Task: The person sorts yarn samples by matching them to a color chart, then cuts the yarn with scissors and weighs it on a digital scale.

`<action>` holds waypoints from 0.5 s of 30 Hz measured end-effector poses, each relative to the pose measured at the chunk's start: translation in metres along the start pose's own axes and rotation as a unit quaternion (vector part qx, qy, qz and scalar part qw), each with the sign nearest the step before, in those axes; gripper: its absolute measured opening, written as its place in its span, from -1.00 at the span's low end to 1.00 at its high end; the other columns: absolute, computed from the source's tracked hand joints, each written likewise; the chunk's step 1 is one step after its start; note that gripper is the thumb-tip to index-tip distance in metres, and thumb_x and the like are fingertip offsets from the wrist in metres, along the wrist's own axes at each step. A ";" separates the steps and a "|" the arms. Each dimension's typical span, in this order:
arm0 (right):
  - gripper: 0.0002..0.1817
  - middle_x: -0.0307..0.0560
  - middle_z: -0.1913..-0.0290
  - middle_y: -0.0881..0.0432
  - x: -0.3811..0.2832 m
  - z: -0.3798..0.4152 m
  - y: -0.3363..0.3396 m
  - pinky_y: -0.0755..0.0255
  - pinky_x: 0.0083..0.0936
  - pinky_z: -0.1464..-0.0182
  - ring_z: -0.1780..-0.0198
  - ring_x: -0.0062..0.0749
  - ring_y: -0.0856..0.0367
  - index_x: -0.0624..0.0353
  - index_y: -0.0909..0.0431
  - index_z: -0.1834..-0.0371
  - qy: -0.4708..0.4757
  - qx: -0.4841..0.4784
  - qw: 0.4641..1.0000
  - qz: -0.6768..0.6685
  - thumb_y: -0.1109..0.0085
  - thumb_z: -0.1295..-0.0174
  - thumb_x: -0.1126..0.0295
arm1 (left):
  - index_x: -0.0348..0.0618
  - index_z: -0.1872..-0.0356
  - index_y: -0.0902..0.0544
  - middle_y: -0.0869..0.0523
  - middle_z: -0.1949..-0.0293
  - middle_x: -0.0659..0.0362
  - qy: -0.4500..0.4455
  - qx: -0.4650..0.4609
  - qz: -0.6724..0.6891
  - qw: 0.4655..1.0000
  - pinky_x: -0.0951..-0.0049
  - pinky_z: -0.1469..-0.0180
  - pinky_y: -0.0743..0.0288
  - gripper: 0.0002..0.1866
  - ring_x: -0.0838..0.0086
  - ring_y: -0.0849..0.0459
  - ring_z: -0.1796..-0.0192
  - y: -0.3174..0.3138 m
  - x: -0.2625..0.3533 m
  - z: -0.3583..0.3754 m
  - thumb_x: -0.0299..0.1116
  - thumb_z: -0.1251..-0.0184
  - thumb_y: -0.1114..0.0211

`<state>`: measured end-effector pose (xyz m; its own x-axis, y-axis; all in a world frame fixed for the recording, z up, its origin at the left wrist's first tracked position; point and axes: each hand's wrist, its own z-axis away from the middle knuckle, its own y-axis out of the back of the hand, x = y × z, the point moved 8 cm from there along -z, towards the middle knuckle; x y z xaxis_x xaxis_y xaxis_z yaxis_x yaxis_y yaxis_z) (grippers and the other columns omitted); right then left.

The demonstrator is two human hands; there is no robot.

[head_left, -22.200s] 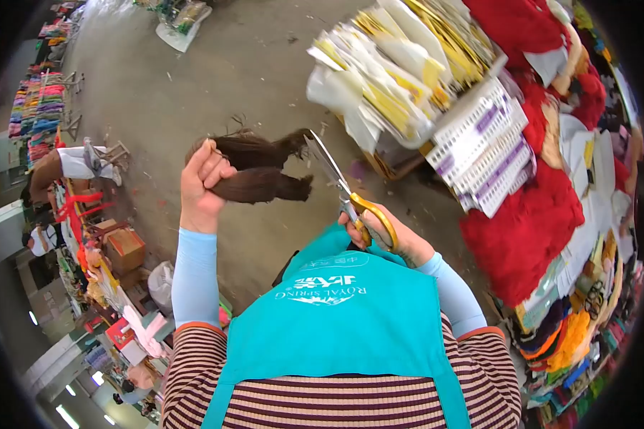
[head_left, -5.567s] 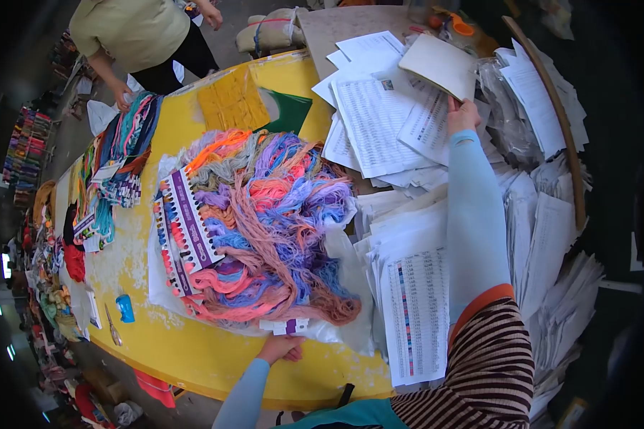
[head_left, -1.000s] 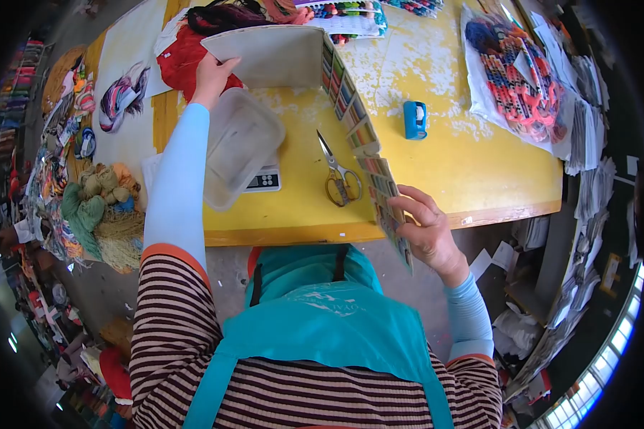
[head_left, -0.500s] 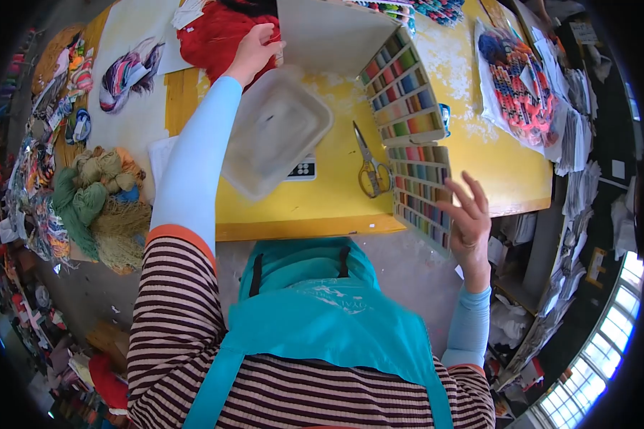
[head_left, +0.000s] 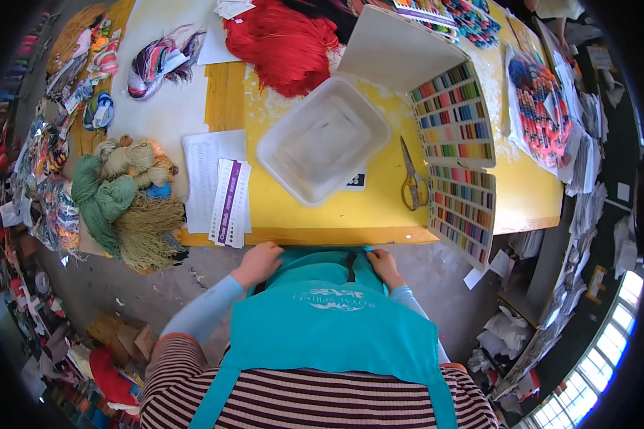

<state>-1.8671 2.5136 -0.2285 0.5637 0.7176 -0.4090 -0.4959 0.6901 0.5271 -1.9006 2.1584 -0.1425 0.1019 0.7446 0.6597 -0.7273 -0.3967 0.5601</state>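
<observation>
Both hands are down at my lap, at the lower edge of my teal apron (head_left: 336, 336). My left hand (head_left: 260, 263) is closed on the apron's left side, and my right hand (head_left: 385, 267) grips its right side; some fingertips are hidden by the cloth. Ahead of them on the yellow table (head_left: 322, 218) sits a translucent plastic tub (head_left: 283, 175), with scissors (head_left: 413, 182) to its right. A folding thread colour card (head_left: 456, 118) stands open beyond the scissors, its lower panel hanging over the table edge.
Red yarn (head_left: 286, 46) lies behind the tub. Green and beige skeins (head_left: 100, 189) and printed paper strips (head_left: 229, 200) are at left. A bag of multicoloured skeins (head_left: 537, 100) is at right. Another person's arm (head_left: 560, 28) shows at top right.
My left hand has come down from the red yarn and tub, and my right hand from beside the colour card. Both now hold the apron. My view has shifted left.
</observation>
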 end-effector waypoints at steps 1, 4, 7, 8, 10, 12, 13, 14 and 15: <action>-0.55 0.22 0.09 -0.70 0.013 -0.013 -0.017 -0.51 -0.16 -0.05 0.02 0.12 -0.66 0.19 -0.68 0.02 -0.016 -0.020 0.999 -0.028 -0.22 -0.22 0.05 | -0.12 0.15 -0.69 -0.66 0.09 0.04 0.073 0.008 -0.013 0.997 0.10 -0.01 -0.56 -0.77 0.07 -0.65 0.01 -0.019 -0.022 0.010 -0.23 -0.27 -0.28; -0.55 0.17 0.10 -0.73 0.028 -0.044 -0.052 -0.51 -0.20 -0.04 0.02 0.03 -0.68 0.22 -0.67 0.02 -0.035 -0.050 0.998 -0.029 -0.37 -0.07 0.17 | -0.07 0.14 -0.70 -0.63 0.03 0.03 0.173 -0.005 -0.012 0.985 0.06 -0.04 -0.54 -0.77 0.07 -0.62 -0.05 -0.045 -0.051 0.018 -0.24 -0.24 -0.28; -0.49 0.14 0.06 -0.73 0.018 -0.055 -0.062 -0.51 -0.20 -0.05 0.01 0.02 -0.68 0.23 -0.63 -0.01 -0.008 -0.020 0.998 0.052 -0.43 0.03 0.26 | -0.03 0.20 -0.70 -0.63 0.05 0.01 0.213 -0.041 -0.012 0.976 0.05 0.00 -0.54 -0.82 0.07 -0.62 -0.03 -0.069 -0.060 0.016 -0.26 -0.25 -0.24; -0.49 0.13 0.03 -0.72 0.019 -0.052 -0.059 -0.51 -0.19 -0.07 0.00 0.03 -0.68 0.23 -0.62 -0.02 -0.060 -0.029 0.995 0.073 -0.41 0.05 0.30 | -0.06 0.24 -0.68 -0.63 0.06 0.01 0.212 -0.048 -0.003 0.976 0.04 0.01 -0.54 -0.84 0.06 -0.62 -0.02 -0.075 -0.058 0.014 -0.27 -0.25 -0.23; -0.51 0.15 0.05 -0.72 0.037 -0.052 -0.063 -0.52 -0.18 -0.06 0.01 0.04 -0.68 0.23 -0.62 -0.01 -0.072 -0.030 0.996 0.039 -0.39 0.05 0.31 | -0.10 0.29 -0.67 -0.63 0.07 0.00 0.216 -0.055 0.004 0.975 0.03 0.03 -0.53 -0.85 0.05 -0.62 -0.01 -0.085 -0.066 0.014 -0.28 -0.26 -0.22; -0.64 0.18 0.19 -0.73 0.056 -0.045 -0.052 -0.54 -0.12 0.02 0.10 0.11 -0.69 0.23 -0.63 0.10 -0.099 -0.007 0.995 -0.009 -0.35 -0.02 0.33 | -0.14 0.25 -0.62 -0.64 0.10 -0.02 0.193 -0.056 0.065 0.977 0.01 0.05 -0.52 -0.84 0.01 -0.61 0.01 -0.098 -0.071 0.011 -0.29 -0.27 -0.22; -0.64 0.18 0.19 -0.73 0.056 -0.038 -0.047 -0.54 -0.12 0.02 0.10 0.11 -0.69 0.23 -0.63 0.10 -0.097 -0.010 0.995 -0.006 -0.35 -0.02 0.33 | -0.14 0.25 -0.62 -0.64 0.10 -0.02 0.197 -0.055 0.067 0.977 0.01 0.05 -0.52 -0.84 0.01 -0.61 0.01 -0.091 -0.065 0.007 -0.29 -0.27 -0.22; -0.68 0.20 0.21 -0.72 0.050 -0.031 -0.039 -0.52 -0.06 0.05 0.12 0.14 -0.68 0.22 -0.60 0.12 -0.055 0.015 0.998 0.003 -0.30 -0.10 0.28 | -0.15 0.18 -0.60 -0.63 0.09 -0.03 0.226 -0.061 0.100 0.967 0.02 0.04 -0.52 -0.80 0.00 -0.61 0.00 -0.087 -0.063 0.005 -0.28 -0.26 -0.25; -0.70 0.23 0.23 -0.71 0.041 -0.024 -0.031 -0.51 0.01 0.07 0.14 0.18 -0.68 0.22 -0.57 0.14 -0.013 0.040 0.999 0.010 -0.25 -0.18 0.24 | -0.16 0.11 -0.58 -0.63 0.07 -0.04 0.255 -0.069 0.133 0.955 0.03 0.02 -0.52 -0.74 -0.01 -0.61 0.00 -0.084 -0.058 0.006 -0.28 -0.24 -0.27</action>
<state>-1.8439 2.5238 -0.2797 0.5717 0.7282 -0.3780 -0.4538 0.6645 0.5937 -1.8414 2.1451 -0.2252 -0.4174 0.8060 0.4196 -0.7672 -0.5600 0.3126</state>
